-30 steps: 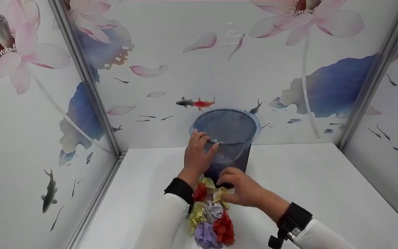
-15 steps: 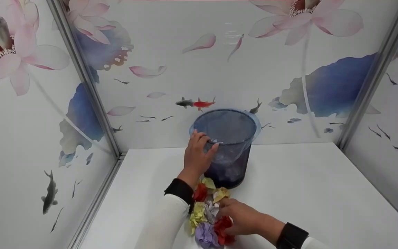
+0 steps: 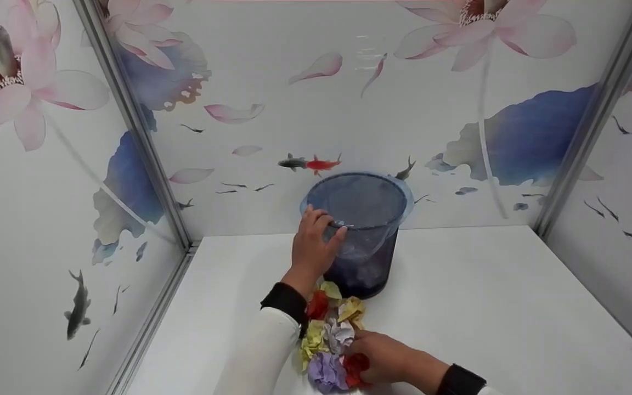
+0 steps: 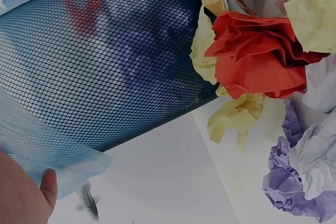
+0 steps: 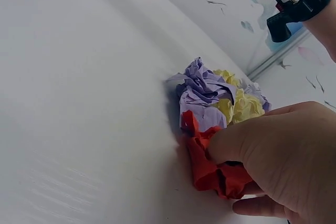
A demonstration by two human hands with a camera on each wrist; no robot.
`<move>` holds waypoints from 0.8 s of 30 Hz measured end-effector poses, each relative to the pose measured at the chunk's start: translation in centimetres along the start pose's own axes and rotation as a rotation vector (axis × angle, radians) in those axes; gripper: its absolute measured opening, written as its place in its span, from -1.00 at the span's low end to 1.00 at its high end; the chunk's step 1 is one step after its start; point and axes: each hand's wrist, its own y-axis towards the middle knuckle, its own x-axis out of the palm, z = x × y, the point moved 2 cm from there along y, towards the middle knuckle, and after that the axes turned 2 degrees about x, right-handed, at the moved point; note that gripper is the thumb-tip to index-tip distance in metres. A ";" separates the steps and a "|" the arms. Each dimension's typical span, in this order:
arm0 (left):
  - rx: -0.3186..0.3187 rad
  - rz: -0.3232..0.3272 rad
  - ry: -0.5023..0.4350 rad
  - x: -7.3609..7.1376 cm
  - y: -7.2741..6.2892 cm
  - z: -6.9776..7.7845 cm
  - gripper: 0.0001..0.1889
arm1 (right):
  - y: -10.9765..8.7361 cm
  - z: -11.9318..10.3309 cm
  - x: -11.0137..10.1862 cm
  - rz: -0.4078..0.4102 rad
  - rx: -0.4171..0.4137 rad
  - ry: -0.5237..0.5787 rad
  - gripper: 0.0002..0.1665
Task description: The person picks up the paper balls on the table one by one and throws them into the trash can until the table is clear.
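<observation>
A dark mesh wastebasket (image 3: 364,271) with a translucent blue bag (image 3: 368,241) folded over its rim stands against the back wall. My left hand (image 3: 311,241) grips the rim at its near left side. Crumpled paper balls lie in a cluster before the basket. At the cluster's near right, my right hand (image 3: 384,356) pinches a red paper ball (image 5: 202,163) between thumb and fingers, low at the table. Touching or close beside it are a purple paper ball (image 3: 327,372) and a whitish one (image 3: 339,334).
Yellow paper balls (image 3: 313,343) and another red one (image 3: 317,304) lie near my left wrist. Through the mesh, purple and red shapes (image 4: 134,48) show faintly. Printed panels (image 3: 239,82) with metal posts (image 3: 140,126) enclose the white table (image 3: 486,296).
My right hand has come down and toward me from above the far yellow ball, and its fingers have closed on the near red ball. The left hand stays on the rim.
</observation>
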 end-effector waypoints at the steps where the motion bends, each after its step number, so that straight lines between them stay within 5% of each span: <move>1: -0.002 -0.003 -0.001 0.0 0.0 0.0 -0.53 | 0.0 0.0 0.1 -0.001 0.013 0.001 -0.53; 11: 0.004 -0.008 -0.009 0.1 0.1 0.1 -0.53 | 0.2 0.1 0.8 0.034 0.065 0.036 -0.69; 24: -0.022 -0.027 -0.018 0.0 0.0 -0.2 -0.48 | 0.5 1.0 1.4 0.077 0.146 0.244 -0.78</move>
